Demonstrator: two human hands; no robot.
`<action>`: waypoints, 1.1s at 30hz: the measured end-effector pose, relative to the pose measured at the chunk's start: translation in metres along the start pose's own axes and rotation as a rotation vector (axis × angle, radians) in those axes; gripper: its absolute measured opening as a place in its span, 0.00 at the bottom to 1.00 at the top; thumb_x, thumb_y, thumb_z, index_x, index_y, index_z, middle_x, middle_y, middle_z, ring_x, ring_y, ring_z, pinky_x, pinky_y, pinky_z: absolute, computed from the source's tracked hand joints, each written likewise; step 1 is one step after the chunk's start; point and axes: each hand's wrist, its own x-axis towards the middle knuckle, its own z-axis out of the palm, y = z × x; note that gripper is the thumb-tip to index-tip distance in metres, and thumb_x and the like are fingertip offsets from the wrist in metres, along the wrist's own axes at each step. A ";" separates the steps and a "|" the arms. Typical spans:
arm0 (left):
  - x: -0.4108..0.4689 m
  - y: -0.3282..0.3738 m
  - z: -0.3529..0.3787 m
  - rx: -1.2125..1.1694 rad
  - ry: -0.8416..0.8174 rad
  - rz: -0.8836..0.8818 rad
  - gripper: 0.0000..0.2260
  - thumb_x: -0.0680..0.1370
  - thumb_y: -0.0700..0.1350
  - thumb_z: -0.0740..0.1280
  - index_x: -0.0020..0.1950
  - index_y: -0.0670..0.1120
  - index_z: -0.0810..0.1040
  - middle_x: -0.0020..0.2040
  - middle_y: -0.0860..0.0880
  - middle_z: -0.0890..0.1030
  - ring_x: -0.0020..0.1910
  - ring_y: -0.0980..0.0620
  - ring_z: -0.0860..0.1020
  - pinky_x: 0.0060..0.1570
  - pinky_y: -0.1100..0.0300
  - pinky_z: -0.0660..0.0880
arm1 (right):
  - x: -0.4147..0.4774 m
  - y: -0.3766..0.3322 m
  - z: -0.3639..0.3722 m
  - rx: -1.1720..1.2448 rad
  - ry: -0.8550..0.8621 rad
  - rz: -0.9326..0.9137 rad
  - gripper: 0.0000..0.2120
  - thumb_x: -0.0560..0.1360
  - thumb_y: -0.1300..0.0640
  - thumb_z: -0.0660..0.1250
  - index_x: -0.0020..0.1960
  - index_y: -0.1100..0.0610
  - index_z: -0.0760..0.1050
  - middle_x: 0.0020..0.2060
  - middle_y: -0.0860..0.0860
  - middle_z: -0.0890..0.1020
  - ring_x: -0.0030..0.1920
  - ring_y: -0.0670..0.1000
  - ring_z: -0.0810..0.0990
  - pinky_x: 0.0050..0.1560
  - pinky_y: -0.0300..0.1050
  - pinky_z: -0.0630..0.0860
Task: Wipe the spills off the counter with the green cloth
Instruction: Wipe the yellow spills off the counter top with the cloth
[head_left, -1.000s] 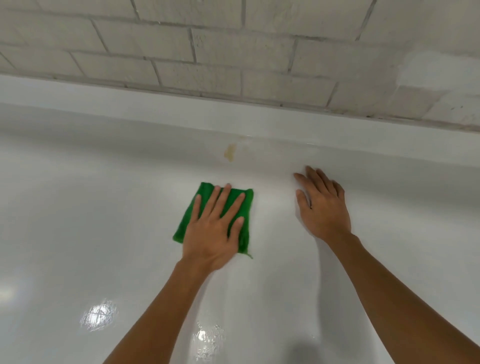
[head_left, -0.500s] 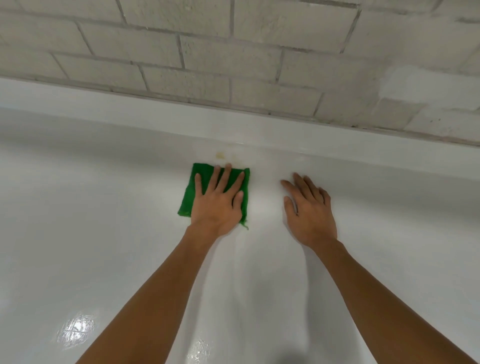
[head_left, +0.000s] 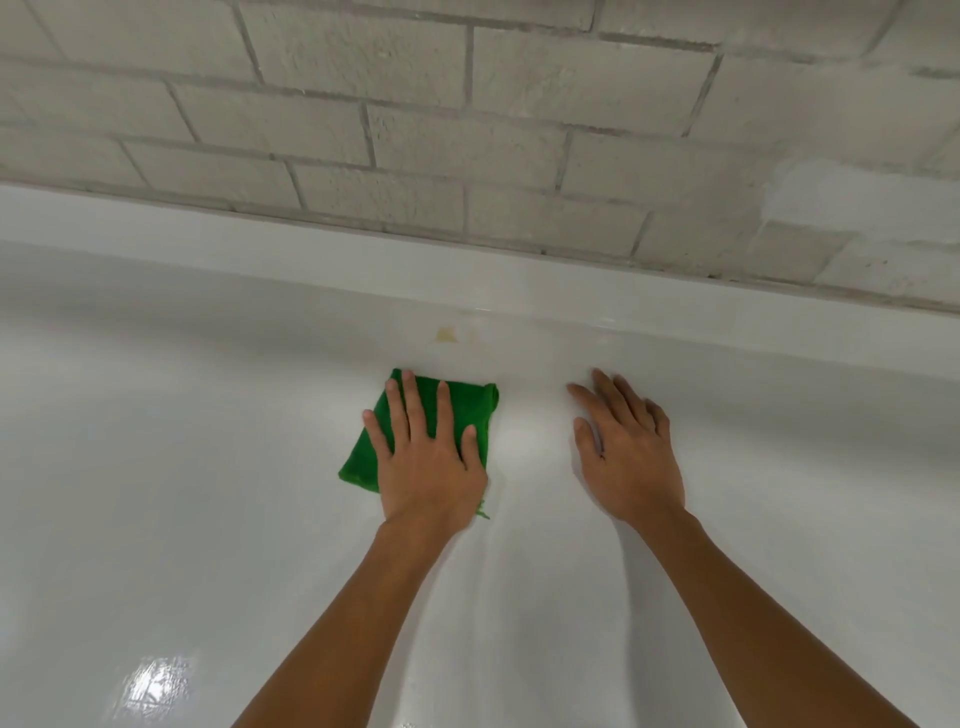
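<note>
Pressing squarish green cloth (head_left: 467, 405), left hand (head_left: 428, 467) flattens it on glossy counter (head_left: 208, 493).

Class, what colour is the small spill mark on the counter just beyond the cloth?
Pale yellowish-tan, a faint spill on the white counter; seen in the head view.

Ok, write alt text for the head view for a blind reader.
A left hand presses a green cloth flat on a white counter, just short of a yellowish spill. The right hand rests flat beside it. Brick wall behind.
</note>
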 end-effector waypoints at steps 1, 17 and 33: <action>0.001 -0.003 -0.001 -0.013 0.012 0.004 0.33 0.83 0.61 0.39 0.86 0.50 0.45 0.85 0.41 0.36 0.84 0.42 0.35 0.81 0.37 0.37 | 0.001 0.000 0.001 0.001 0.004 -0.002 0.26 0.85 0.44 0.48 0.82 0.45 0.66 0.84 0.50 0.63 0.85 0.54 0.58 0.83 0.59 0.55; 0.078 0.000 -0.013 0.077 -0.073 0.147 0.30 0.83 0.62 0.42 0.86 0.58 0.43 0.86 0.46 0.40 0.84 0.40 0.38 0.79 0.33 0.38 | 0.001 -0.001 0.002 -0.022 -0.022 0.007 0.28 0.85 0.44 0.45 0.83 0.44 0.62 0.86 0.48 0.58 0.86 0.52 0.54 0.84 0.59 0.52; 0.079 0.008 -0.009 0.085 -0.081 0.171 0.31 0.83 0.63 0.41 0.85 0.58 0.42 0.86 0.46 0.39 0.84 0.39 0.37 0.79 0.32 0.37 | 0.001 -0.004 -0.001 -0.009 -0.010 0.011 0.28 0.84 0.44 0.46 0.83 0.44 0.63 0.85 0.49 0.61 0.85 0.54 0.56 0.83 0.60 0.55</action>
